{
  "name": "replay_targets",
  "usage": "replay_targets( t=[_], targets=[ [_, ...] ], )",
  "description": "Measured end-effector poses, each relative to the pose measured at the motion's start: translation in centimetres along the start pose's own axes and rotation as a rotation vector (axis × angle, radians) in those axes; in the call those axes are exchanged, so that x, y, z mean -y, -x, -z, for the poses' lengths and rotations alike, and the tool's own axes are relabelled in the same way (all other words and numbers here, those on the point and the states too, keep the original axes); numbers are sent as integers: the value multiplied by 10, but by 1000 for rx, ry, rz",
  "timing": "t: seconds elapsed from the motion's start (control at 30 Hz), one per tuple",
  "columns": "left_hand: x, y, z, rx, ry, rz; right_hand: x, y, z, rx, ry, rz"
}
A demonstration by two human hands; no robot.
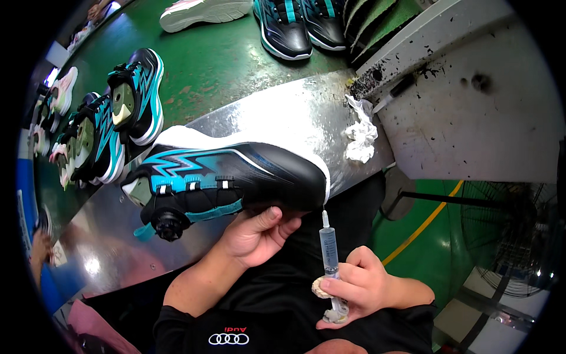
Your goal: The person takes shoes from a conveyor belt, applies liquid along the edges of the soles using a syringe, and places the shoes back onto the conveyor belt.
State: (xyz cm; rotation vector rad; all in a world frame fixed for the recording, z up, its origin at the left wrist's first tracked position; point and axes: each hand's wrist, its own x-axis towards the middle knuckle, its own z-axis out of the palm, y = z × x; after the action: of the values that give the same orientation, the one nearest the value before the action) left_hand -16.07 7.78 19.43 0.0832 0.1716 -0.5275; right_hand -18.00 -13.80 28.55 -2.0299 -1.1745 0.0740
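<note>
A black and turquoise sports shoe (253,177) with a white sole lies tipped on its side in front of me, its toe to the right. Under its forefoot, my left hand (262,236) supports it, thumb and fingers curled against the upper. A clear syringe (329,248) with bluish-clear liquid is gripped in my right hand (362,280). Its tip touches or nearly touches the edge between sole and toe. Whitish material is wrapped about the syringe's finger flange and plunger end. A black dial (169,225) sits on the shoe's tongue, and a greenish shoe last (138,192) fills its opening.
A metal plate (283,109) lies beneath the shoe, with crumpled white tissue (361,133) and a brush-like tool (395,93) near the grey metal panel (477,88). Similar shoes (138,97) stand at left, and a black pair (286,29) at the back. A fan (513,236) is at right.
</note>
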Motion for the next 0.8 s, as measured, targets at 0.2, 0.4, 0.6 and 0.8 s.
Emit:
replay_targets(
  t=[0.2,0.4,0.6,0.8],
  targets=[
    [2,0,-1,53,-38,-9,-5,3,-11,-58,143,73],
    [0,0,-5,60,-35,-19,-7,1,-16,-53,200,97],
    [1,11,-5,19,-77,-67,-6,2,-18,-82,123,142],
    [8,38,10,119,33,59,-26,14,-11,-288,196,152]
  ],
)
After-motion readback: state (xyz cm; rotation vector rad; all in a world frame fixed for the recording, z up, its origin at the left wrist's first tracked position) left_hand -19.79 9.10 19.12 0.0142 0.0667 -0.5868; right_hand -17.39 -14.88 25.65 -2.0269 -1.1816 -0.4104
